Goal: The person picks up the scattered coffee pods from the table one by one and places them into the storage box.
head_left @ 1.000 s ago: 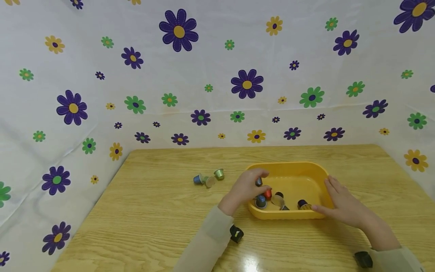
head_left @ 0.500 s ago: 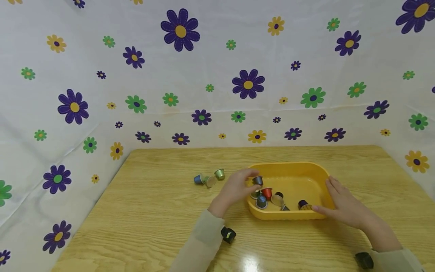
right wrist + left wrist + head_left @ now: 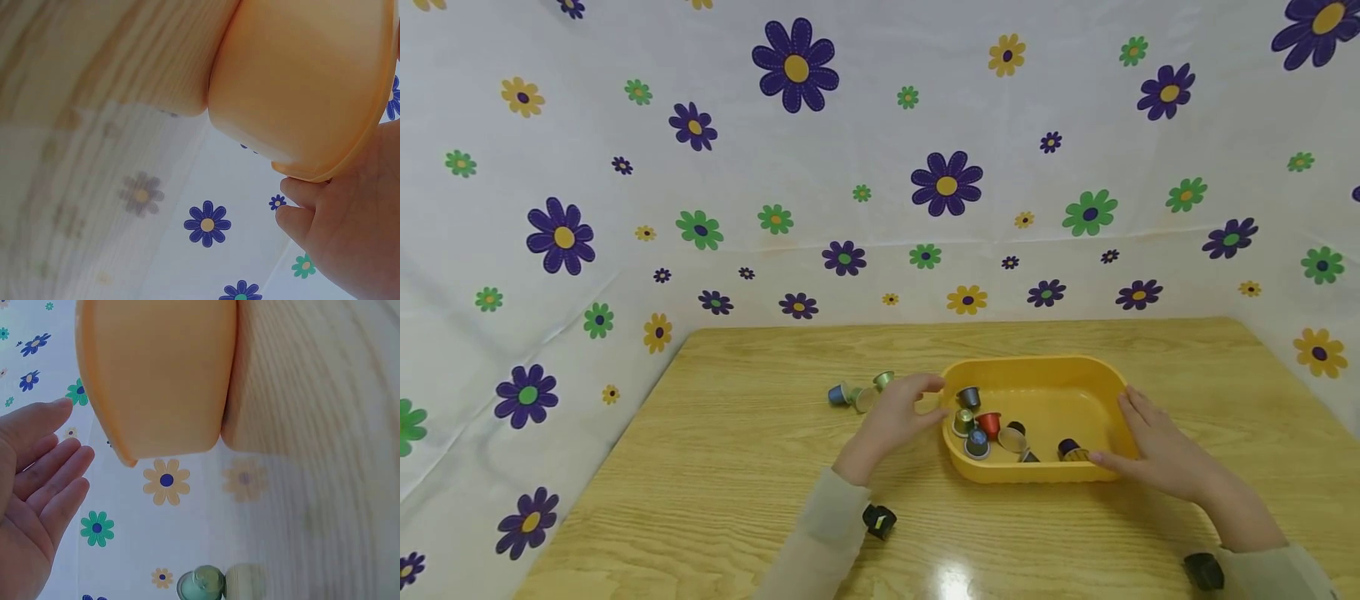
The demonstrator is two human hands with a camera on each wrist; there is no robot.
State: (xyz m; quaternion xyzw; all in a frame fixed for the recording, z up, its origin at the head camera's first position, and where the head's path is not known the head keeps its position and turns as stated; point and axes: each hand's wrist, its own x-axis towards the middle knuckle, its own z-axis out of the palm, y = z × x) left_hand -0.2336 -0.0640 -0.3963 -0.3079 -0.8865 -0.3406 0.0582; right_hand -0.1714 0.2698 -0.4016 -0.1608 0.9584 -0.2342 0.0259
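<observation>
Wood-grain table (image 3: 715, 467) under both hands, flowered sheet (image 3: 850, 167) beyond the fingertips, left hand (image 3: 891, 421) released, right hand (image 3: 1157, 454) flat against yellow tray (image 3: 1037, 371), no legible writing.

— Entry one, obstacles by my left hand (image 3: 895, 417)?
— The yellow plastic tub (image 3: 1037, 475) stands just right of my fingers; three loose coffee capsules (image 3: 859, 393) lie just beyond them on the pale wooden table (image 3: 715, 483).

— Entry two, inside the tub?
— Capsules crowd the near left floor; the far right floor is bare.

— Entry three, my right hand (image 3: 1157, 454)?
— It rests on the tub's right rim. Open tabletop lies right and near of it.
</observation>
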